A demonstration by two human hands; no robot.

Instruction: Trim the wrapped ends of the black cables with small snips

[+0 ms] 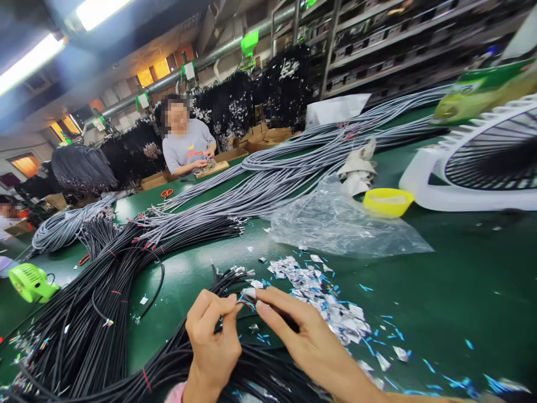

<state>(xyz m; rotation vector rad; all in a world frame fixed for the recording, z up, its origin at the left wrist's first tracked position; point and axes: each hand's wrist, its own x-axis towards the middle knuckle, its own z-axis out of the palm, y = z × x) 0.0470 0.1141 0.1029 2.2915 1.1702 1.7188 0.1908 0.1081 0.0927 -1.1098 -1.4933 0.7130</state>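
Between my hands is the end of a cable, its thin blue and red wires [247, 301] fanned out. My left hand [213, 338] pinches it between thumb and forefinger. From the other side my right hand [297, 327] closes its fingertips on the wire ends; something whitish, a finger cover or foil, sits at its forefinger tip. Below and behind my hands lies a bundle of black cables [168, 361], some ends bare just beyond my fingers. A heap of silver foil scraps [316, 288] and blue wire bits spreads to the right of them.
Grey cables [268, 187] run across the green table [453, 280]. A clear plastic bag [335, 221], a yellow bowl [388, 201] and a white fan [428, 182] stand right. At left are more black cables [104, 291] and a green fan [32, 282]. A person [188, 145] works opposite.
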